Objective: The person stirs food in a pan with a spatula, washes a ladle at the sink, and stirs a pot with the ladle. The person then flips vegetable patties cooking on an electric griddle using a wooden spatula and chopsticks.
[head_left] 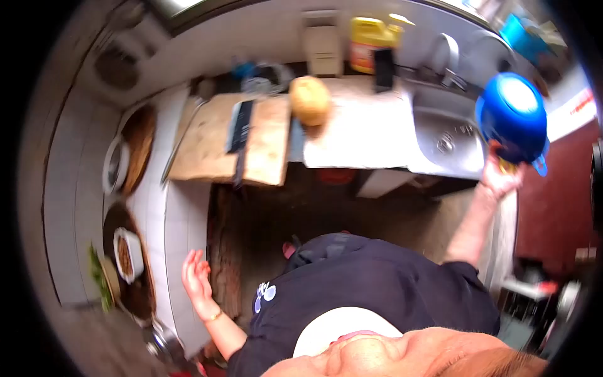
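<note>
My right hand [501, 177] grips the rim of a blue plastic basin [512, 116], tilted up beside the sink [445, 129]. A small yellow patch shows at the fingers; I cannot make out what it is. Low on the left, my left hand [198, 279] is open and holds nothing, near the side of the white tiled counter [179, 217]. On the counter ahead, a cleaver [240, 129] lies across a wooden cutting board [204, 141]. A yellow round melon-like thing [310, 100] sits between the board and a white surface [361, 125].
A yellow jug [370, 44] and a dark upright object [384, 69] stand at the back wall, left of the faucet [451, 60]. Along the left counter are a white dish of small brown pieces [129, 254], a white bowl [115, 164] and green leaves [97, 276].
</note>
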A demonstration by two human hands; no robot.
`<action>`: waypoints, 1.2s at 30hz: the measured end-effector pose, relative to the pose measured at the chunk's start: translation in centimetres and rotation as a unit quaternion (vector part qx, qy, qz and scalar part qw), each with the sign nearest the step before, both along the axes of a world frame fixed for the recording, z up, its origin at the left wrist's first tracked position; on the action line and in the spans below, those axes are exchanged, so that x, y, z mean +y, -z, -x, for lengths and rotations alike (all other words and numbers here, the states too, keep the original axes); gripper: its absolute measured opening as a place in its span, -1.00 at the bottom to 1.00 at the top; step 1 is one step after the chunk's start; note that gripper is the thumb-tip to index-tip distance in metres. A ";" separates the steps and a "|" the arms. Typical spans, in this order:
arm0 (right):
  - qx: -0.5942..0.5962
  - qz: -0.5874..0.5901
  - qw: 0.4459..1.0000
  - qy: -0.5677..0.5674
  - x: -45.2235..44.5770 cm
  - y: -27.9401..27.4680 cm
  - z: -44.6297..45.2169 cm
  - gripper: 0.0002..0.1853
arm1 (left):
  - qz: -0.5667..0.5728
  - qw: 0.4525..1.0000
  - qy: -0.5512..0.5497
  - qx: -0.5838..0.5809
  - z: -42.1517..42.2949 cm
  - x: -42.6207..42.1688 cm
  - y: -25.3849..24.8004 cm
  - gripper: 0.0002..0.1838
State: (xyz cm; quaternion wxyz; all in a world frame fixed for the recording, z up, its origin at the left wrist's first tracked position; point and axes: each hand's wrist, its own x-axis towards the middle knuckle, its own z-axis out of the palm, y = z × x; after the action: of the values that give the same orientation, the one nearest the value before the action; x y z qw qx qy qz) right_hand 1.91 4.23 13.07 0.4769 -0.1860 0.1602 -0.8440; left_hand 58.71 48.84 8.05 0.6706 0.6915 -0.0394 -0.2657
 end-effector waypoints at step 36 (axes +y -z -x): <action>0.080 -0.057 0.989 0.106 0.1 -2.5 -15.0 -0.46 | 0.236 0.891 -0.354 0.160 -37.3 22.6 3.4 -0.50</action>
State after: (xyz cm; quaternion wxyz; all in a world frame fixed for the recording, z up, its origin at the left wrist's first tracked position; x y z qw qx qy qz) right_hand 16.94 4.29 15.62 0.3801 -0.2074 0.2646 -0.8617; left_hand 95.99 71.47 4.61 0.8609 0.4289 0.2545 -0.1010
